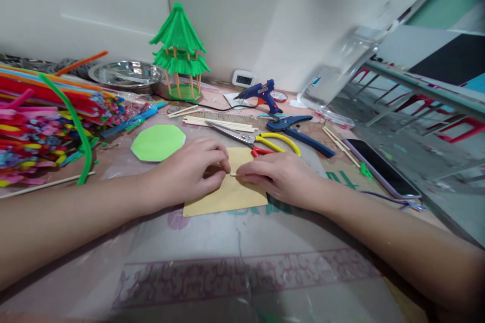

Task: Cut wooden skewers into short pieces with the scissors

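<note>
Over a yellow paper sheet [223, 203] on the table, my right hand [282, 174] is closed in a pinch on a short pale wooden stick [233, 174]. Only a small end of the stick shows past the fingertips. Facing it, my left hand [197, 166] has curled fingers, with thumb and forefinger drawn together just beside that end. Whether something sits between them is hidden. Behind my left hand lies a light green octagonal card [159, 142]. Scissors [242, 137] with yellow and red handles lie just beyond my right hand.
Pipe cleaners [45, 131] are piled at left. Behind stand a green pagoda model [180, 55], a metal dish [127, 73] and a digital timer [243, 78]. A blue glue gun [261, 95], pliers-like cutters [299, 131], wooden sticks [220, 124] and a phone [381, 166] lie about.
</note>
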`<state>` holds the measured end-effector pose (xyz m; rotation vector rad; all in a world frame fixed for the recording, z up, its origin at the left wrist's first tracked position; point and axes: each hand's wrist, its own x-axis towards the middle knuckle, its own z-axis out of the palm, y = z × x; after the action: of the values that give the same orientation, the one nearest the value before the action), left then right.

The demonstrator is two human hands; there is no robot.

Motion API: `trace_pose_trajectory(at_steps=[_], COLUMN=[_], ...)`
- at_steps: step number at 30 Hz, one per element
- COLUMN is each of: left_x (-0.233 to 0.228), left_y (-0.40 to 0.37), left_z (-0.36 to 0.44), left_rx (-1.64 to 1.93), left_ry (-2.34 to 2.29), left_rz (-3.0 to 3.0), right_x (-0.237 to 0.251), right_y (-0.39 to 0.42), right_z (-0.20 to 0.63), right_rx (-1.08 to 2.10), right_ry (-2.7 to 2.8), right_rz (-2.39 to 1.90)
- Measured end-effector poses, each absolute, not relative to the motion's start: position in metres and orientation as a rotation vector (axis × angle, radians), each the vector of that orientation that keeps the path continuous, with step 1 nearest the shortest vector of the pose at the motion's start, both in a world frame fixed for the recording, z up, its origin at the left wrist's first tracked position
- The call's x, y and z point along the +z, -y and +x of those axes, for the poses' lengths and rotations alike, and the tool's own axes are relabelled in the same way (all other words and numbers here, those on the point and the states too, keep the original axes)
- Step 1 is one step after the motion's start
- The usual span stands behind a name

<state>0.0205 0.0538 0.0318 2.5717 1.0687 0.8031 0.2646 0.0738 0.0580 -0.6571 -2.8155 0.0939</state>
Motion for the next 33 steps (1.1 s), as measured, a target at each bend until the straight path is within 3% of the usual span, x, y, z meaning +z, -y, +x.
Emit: trace_pose_trajectory(at_steps=[4,8,14,19,23,33], left_x=[0.0311,0.0317,0.0323,0.0317,0.0323,0.0311], left_y=[-0.0540,-0.0535,-0.0531,-0.0529,-0.0530,-0.0535], left_z=[0.0211,0.0212,0.0206,0.0202,0.0207,0.0205], left_rx=[0.782,0.788,0.787,0.779,0.785,0.786], left_ry=[-1.083,-1.085,-1.095,-1.096,-1.087,-1.081], left_rz=[2.575,2.577,2.572,2.574,2.575,2.569], right_x=[0.0573,0.0564,0.0591,0.0588,0.0592,0.0569], right_y=[-0.0731,-0.0707,-0.0722,-0.0737,-0.0721,-0.0731], right_z=[0.2633,0.2610,0.2630,0.2641,0.2634,0.2635], right_rx=[-0.145,-0.177,0.064,-0.020,0.167,0.098], right_ry=[2.835,2.805,2.851,2.773,2.825,2.822], right_rz=[-0.588,-0.619,-0.503,-0.594,-0.553,-0.660])
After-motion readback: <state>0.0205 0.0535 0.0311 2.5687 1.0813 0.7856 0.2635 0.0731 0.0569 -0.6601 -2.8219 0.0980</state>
